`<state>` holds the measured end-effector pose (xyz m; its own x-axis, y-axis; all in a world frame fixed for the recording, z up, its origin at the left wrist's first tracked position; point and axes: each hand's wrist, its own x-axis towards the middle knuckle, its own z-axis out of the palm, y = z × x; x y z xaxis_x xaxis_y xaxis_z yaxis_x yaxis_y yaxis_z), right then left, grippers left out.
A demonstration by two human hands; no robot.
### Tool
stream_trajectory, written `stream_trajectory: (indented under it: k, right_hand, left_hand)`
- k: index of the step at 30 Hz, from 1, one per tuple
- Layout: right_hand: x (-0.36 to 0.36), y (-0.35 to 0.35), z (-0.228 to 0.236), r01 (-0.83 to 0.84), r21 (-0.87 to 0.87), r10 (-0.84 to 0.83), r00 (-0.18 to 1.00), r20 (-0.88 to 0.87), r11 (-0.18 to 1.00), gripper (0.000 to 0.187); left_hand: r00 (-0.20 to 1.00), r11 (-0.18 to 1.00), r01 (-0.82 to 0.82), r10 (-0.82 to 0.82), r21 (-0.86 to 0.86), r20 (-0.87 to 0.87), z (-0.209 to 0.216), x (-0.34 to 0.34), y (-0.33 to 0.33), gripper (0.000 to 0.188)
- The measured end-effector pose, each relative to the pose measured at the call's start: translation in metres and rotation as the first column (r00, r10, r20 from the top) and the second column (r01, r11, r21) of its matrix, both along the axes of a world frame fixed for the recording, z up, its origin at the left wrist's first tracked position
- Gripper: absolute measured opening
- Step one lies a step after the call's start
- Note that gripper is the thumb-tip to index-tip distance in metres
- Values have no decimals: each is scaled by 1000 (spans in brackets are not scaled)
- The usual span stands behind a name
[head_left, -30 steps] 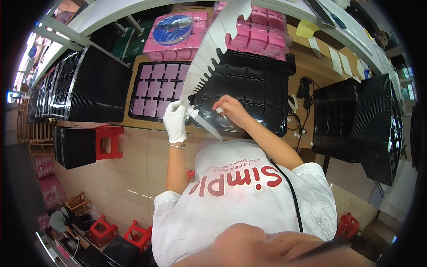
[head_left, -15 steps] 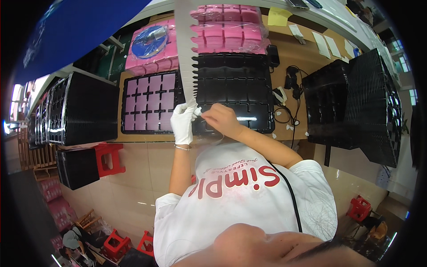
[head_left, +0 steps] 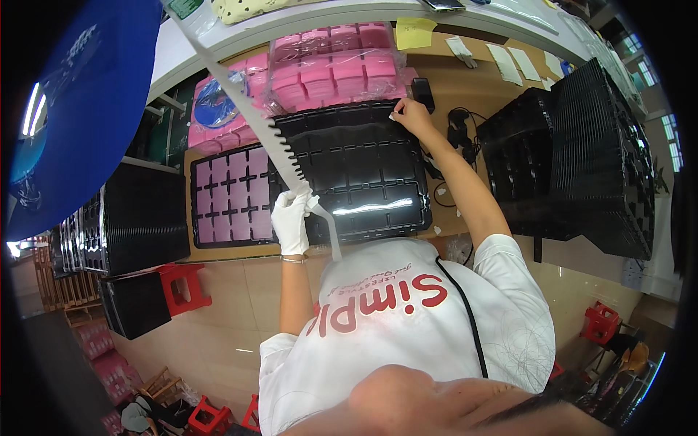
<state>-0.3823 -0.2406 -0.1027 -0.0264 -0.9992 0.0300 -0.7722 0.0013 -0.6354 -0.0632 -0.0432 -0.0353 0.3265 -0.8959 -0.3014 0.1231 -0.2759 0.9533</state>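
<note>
Gripping toothed white strip (head_left: 251,110), slanted up and leftward, in gloved left hand (head_left: 291,221) at near left corner of black tray (head_left: 342,174). Holding right hand (head_left: 413,116) at far right corner, small white bit (head_left: 393,116) pinched in fingers (head_left: 402,108). Noting, on bench (head_left: 465,81), pink pads (head_left: 256,161) left of tray, wrapped pink stacks (head_left: 363,73) behind.

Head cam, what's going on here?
A gloved left hand holds a long white toothed strip. The bare right hand is at the far right corner of a black tray, a small white bit at its fingertips; whether it touches the tray isn't clear. Left of that sits a second tray with pink pads.
</note>
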Motion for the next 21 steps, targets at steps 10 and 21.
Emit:
stream_trajectory:
  k: [10,21]
  right_hand:
    - [-4,9,8,-131,3,131,991,-28,991,14]
    - [37,131,18,-454,162,-185,-6,983,876,17]
  left_hand:
    - [999,1000,-29,28,-9,-43,-2,-2,-7,17]
    - [998,999,46,-46,-5,-30,4,-16,-10,17]
